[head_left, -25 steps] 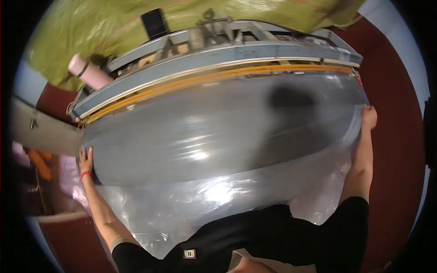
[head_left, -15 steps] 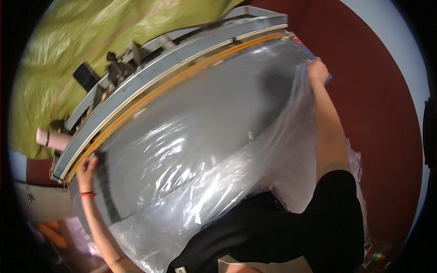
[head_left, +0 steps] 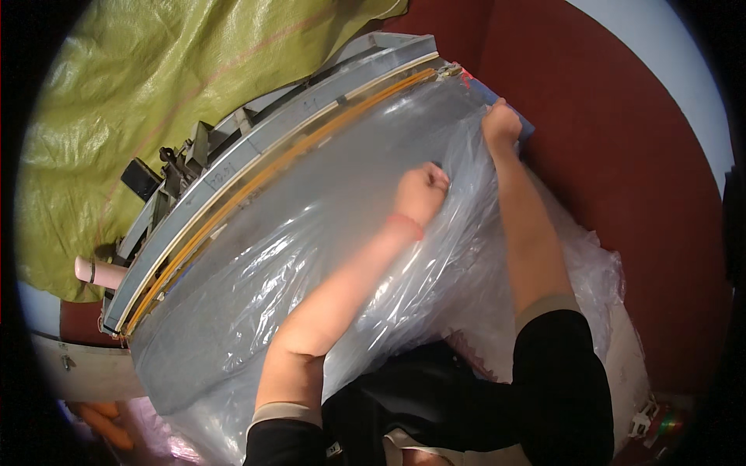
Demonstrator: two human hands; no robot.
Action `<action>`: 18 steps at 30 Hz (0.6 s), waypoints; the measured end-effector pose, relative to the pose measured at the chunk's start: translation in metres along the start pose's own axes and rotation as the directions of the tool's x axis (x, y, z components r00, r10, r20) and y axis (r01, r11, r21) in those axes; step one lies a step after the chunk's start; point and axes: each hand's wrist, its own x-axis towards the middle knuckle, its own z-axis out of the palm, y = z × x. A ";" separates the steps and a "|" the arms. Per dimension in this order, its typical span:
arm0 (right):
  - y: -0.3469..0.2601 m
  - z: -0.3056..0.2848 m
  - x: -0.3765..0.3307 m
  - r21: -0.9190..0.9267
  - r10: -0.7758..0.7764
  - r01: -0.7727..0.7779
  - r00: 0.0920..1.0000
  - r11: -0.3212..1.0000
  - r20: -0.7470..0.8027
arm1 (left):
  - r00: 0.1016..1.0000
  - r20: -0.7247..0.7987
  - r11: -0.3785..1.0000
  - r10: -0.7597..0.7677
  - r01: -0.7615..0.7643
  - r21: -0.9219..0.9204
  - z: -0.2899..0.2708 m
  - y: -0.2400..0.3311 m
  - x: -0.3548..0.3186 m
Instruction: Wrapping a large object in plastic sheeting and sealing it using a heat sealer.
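Observation:
A wide sheet of clear plastic film (head_left: 272, 256) lies wrinkled over a grey work surface (head_left: 350, 155) and hangs toward my body. At the far right corner of the surface, my right hand (head_left: 501, 124) is closed on the film, which bunches beneath the fingers. My left hand (head_left: 423, 190), with a red band at the wrist, is over the right half of the surface, its fingers curled together beside the gathered film. A small dark spot shows at its fingertips; what they hold, if anything, I cannot make out.
Along the far edge runs a long grey metal frame (head_left: 256, 140) with an orange strip (head_left: 311, 147). Behind it are a black phone-like slab (head_left: 141, 179), a pink bottle (head_left: 99, 272) and a yellow-green tarp (head_left: 179, 70). Dark red floor (head_left: 614, 132) lies to the right.
My left hand has swung from the far left end across to the right, near my right hand. My right hand stays on the film at the corner. The view has shifted slightly.

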 end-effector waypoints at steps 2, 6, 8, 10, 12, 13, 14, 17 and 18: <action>-0.006 -0.001 0.000 -0.014 -0.025 0.025 1.000 1.000 -0.009 | 0.916 0.246 0.329 -0.318 0.350 -0.877 -0.016 -0.004 -0.007; -0.006 -0.001 0.001 -0.073 -0.068 0.068 0.998 0.995 0.001 | 0.890 0.403 0.380 0.214 0.304 -0.874 -0.081 -0.001 -0.096; -0.007 -0.007 0.002 -0.058 -0.075 0.075 0.997 0.996 -0.014 | 0.750 0.168 0.240 0.639 0.014 -0.971 -0.117 -0.017 -0.147; 0.007 -0.008 0.001 -0.052 -0.114 0.113 0.993 0.992 -0.019 | 0.852 -0.245 0.183 0.463 -0.363 -0.914 -0.153 -0.030 -0.211; 0.003 -0.011 -0.004 -0.039 -0.090 0.090 0.996 0.995 0.009 | 0.820 -0.506 0.140 0.266 -0.553 -0.822 -0.185 -0.047 -0.259; -0.002 -0.009 -0.004 -0.076 -0.079 0.081 0.997 0.994 0.027 | 0.748 -0.612 0.170 0.257 -0.659 -0.733 -0.201 -0.041 -0.278; -0.003 -0.013 -0.003 -0.084 -0.046 0.049 0.998 0.995 0.039 | 0.719 -0.694 0.022 0.034 -0.694 -0.719 -0.222 -0.099 -0.332; -0.022 -0.016 -0.019 -0.050 -0.111 0.110 0.994 0.993 -0.017 | 0.538 -0.774 0.484 -0.335 -0.606 -0.631 -0.252 -0.145 -0.422; -0.010 -0.007 -0.010 -0.042 -0.146 0.146 0.989 0.988 0.007 | 0.353 -0.776 0.514 -0.523 -0.595 -0.618 -0.253 -0.144 -0.433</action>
